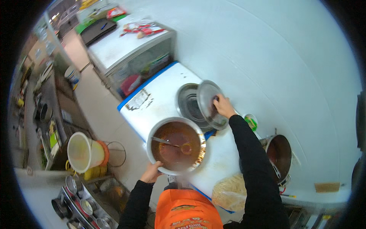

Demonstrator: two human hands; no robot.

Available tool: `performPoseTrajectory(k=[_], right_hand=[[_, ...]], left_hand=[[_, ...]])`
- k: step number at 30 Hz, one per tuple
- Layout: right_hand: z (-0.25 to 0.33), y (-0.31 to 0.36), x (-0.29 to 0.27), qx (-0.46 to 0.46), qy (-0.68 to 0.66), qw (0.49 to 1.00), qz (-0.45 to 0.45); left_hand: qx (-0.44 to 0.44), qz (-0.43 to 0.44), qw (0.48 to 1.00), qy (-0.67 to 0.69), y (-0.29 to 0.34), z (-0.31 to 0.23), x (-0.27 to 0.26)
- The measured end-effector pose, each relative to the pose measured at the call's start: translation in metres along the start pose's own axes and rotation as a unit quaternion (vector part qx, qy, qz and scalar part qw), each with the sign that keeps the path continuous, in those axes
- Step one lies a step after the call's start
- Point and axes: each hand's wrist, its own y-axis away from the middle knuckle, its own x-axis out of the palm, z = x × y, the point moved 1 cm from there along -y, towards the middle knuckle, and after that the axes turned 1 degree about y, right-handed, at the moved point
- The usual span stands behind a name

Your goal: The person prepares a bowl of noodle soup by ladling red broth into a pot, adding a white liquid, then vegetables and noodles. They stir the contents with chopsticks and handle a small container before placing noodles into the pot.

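Note:
My left hand [151, 172] grips the near left rim of a wide metal pot [201, 152] filled with reddish-brown soup. A ladle [163, 141] rests in the soup, its bowl partly under the surface. With my right hand [225, 107] I hold a round metal lid [206, 104] by its dark knob, tilted up. Partly behind that lid, a second round metal piece [186, 100] lies on the white chest freezer top [162, 91]; I cannot tell whether it is a lid or a pan. The pot sits over the freezer's front edge.
A bag of pale noodles [230, 192] lies near my right forearm. Beyond that arm stands a deep dark-walled pot [280, 158] by the white wall. A white bucket [81, 152] is at left, near a rack of metal containers [87, 206]. A white cabinet [114, 51] stands farther back.

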Motion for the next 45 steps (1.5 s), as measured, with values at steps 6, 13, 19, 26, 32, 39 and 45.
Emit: performPoseTrajectory(k=[6, 13, 19, 26, 32, 39, 45], right_hand=[[0.029, 0.118, -0.199, -0.080, -0.120, 0.986, -0.084], [-0.075, 0.337, -0.315, 0.140, 0.033, 0.986, -0.084], [-0.126, 0.414, -0.266, 0.210, 0.065, 0.975, -0.044], [-0.116, 0.409, -0.227, 0.185, 0.071, 0.979, -0.051], [-0.118, 0.398, -0.227, 0.174, 0.064, 0.982, -0.042], [-0.103, 0.385, -0.253, 0.144, 0.146, 0.978, 0.034], [-0.024, 0.311, -0.264, -0.044, 0.087, 0.995, -0.037]], left_hand=[[0.022, 0.037, 0.999, 0.030, 0.002, -0.004, 0.005], [0.027, -0.003, 0.998, 0.058, 0.004, -0.002, 0.015], [0.029, -0.036, 0.998, 0.052, -0.003, -0.001, 0.016], [0.018, 0.006, 0.998, 0.052, -0.013, 0.006, -0.001], [0.009, 0.033, 0.999, 0.035, -0.006, 0.002, 0.005], [0.006, 0.008, 0.995, 0.097, -0.005, -0.003, 0.010], [0.043, 0.016, 0.995, 0.084, 0.016, -0.008, 0.023]])
